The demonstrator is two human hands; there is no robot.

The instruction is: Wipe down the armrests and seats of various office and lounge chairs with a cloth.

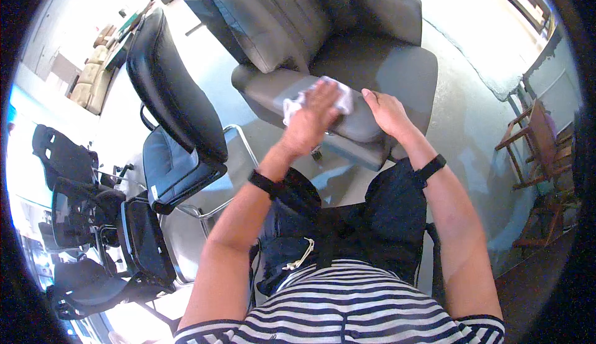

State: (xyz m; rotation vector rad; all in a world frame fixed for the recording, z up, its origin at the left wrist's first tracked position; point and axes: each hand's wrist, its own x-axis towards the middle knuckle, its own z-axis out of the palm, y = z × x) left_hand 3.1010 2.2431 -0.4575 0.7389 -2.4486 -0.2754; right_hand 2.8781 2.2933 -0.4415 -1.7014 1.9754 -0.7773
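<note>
A grey upholstered armchair [372,69] stands before me, with its padded armrest [265,86] nearest to my hands. My left hand [319,106], slightly blurred, lies over a white cloth [345,97] and presses it on top of the armrest. Parts of the cloth stick out on both sides of the hand. My right hand [387,111] rests on the front end of the same armrest, thumb up along its edge and fingers spread over the corner. It holds no separate object.
A black padded chair [172,79] with a metal tube frame stands close at left, with several black office chairs [65,158] beyond. At right are wooden chairs [535,144] and a pale covered surface [484,55]. A beige sofa [93,79] is far left.
</note>
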